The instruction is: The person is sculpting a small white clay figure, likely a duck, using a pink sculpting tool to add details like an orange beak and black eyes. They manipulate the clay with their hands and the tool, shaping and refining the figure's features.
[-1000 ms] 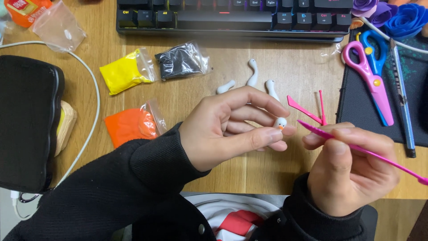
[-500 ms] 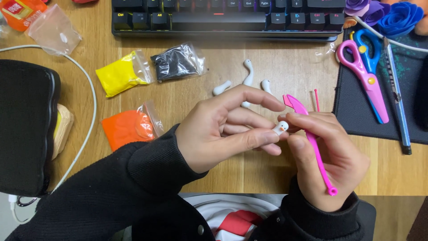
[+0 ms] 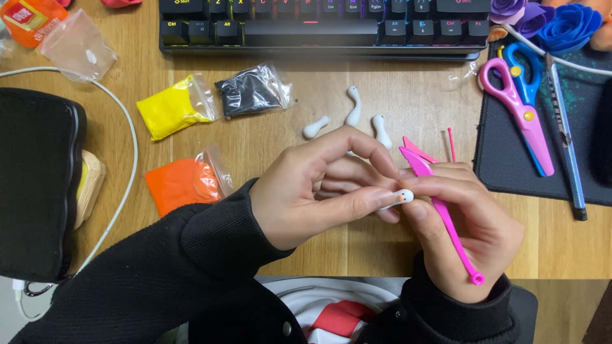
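My left hand (image 3: 319, 188) pinches a small white clay piece (image 3: 400, 197) with a tiny orange dot between thumb and fingers, over the wooden desk (image 3: 395, 89). My right hand (image 3: 468, 229) grips a pink plastic sculpting tool (image 3: 446, 216), its flat tip close beside the clay piece. Three white clay shapes (image 3: 350, 118) lie on the desk just beyond my left fingers. A second pink tool (image 3: 414, 148) and a thin pink stick (image 3: 451, 141) lie next to them.
Bags of yellow clay (image 3: 172, 109), black clay (image 3: 254, 92) and orange clay (image 3: 185, 181) lie to the left. A keyboard (image 3: 319, 25) spans the far edge. Pink and blue scissors (image 3: 519, 108) and a pen (image 3: 564, 137) rest on a dark mat (image 3: 503, 165). A black case (image 3: 35, 185) and white cable (image 3: 127, 146) are at left.
My right hand swung the pink tool from pointing right to nearly upright and drew in against my left hand. The tool tip now sits next to the white clay piece.
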